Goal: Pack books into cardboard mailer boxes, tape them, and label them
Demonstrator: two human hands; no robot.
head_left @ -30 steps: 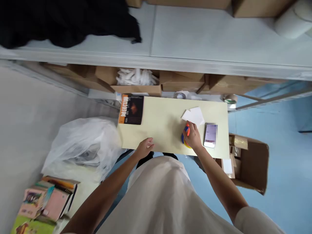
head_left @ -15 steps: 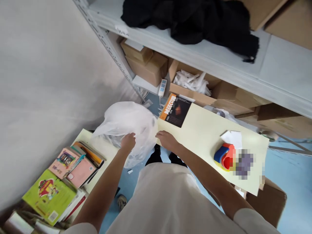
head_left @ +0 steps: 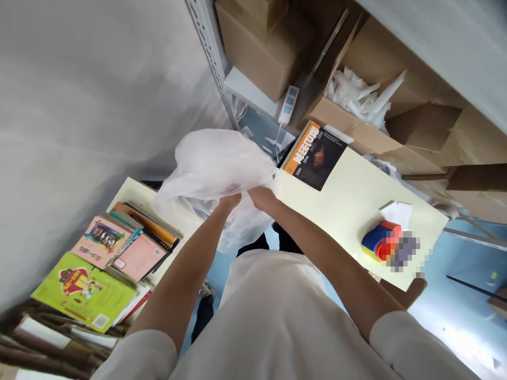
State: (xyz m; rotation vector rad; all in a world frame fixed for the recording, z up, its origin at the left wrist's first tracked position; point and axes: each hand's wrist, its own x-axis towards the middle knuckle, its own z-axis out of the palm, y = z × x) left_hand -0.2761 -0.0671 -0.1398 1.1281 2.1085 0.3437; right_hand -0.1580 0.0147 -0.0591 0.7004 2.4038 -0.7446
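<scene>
A large white translucent plastic bag (head_left: 225, 158) puffs out in front of me, between the two table surfaces. My left hand (head_left: 231, 201) is closed at the bag's near side, its fingertips tucked behind the film. Close beside it, my right hand (head_left: 262, 199) also grips the plastic, with its fingers partly covered by the bag. Folds of the bag hang below both hands. What the bag holds, if anything, cannot be made out.
Left, a pale table (head_left: 122, 192) bears stacked books (head_left: 83, 290). Right, another pale table (head_left: 336, 206) carries a black-and-orange book (head_left: 316, 154) and a red-and-blue tape dispenser (head_left: 381, 240). Behind are a power strip (head_left: 289, 105), an open carton (head_left: 348, 119) and metal shelving (head_left: 209, 55).
My hands have come closer together and moved up against the bag, which now covers their fingers. The view has tilted, so the upper shelf with black cloth is out of sight.
</scene>
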